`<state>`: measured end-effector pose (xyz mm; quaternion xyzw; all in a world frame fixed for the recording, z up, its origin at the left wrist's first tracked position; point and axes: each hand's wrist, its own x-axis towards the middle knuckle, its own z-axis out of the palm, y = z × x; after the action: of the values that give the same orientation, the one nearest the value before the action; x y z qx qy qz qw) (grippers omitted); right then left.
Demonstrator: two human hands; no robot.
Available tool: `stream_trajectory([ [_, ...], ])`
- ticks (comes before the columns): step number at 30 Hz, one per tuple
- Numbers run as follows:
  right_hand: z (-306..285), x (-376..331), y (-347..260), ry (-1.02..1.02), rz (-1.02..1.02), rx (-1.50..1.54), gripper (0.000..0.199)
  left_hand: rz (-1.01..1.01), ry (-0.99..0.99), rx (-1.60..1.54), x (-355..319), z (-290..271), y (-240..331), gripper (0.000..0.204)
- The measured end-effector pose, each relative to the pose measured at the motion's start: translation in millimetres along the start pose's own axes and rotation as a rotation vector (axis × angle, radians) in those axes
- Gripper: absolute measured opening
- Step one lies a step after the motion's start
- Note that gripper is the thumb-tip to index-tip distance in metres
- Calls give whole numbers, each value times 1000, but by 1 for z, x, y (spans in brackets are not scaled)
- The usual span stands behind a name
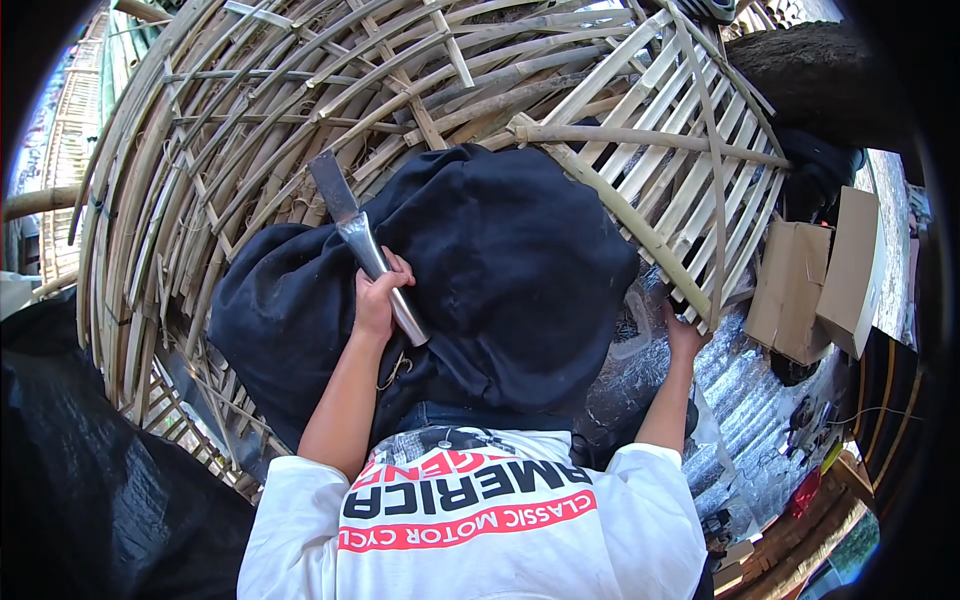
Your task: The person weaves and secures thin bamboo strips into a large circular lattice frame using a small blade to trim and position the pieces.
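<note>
Outdoor work spot, big woven bamboo frame [250, 130] curving across the far side, cardboard boxes [815, 285] at right. Left hand [378, 300] is closed around a cleaver-like knife [365, 245], blade pointing far-left, long axis diagonal. Right hand [684, 335] grips the near edge of a slatted bamboo panel [670, 170] slanting far-right. The knife sits left of the panel, well apart from it; dark cloth [500, 270] lies between.
</note>
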<state>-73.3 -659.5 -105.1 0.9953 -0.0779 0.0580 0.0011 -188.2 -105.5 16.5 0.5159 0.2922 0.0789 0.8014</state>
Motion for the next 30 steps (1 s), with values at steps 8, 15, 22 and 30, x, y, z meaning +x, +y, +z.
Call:
stream_trajectory([
  [8,-15,-30,-38,40,196,92,90,-1,-19,-3,-1,4,2,13],
  [15,-18,-47,-31,83,192,149,82,-14,-19,-15,0,2,1,15],
  [22,-87,-84,-11,-188,235,33,78,-8,-32,-21,0,6,3,15],
  [30,-99,-111,-32,-473,351,210,98,7,-57,-12,3,0,0,17],
])
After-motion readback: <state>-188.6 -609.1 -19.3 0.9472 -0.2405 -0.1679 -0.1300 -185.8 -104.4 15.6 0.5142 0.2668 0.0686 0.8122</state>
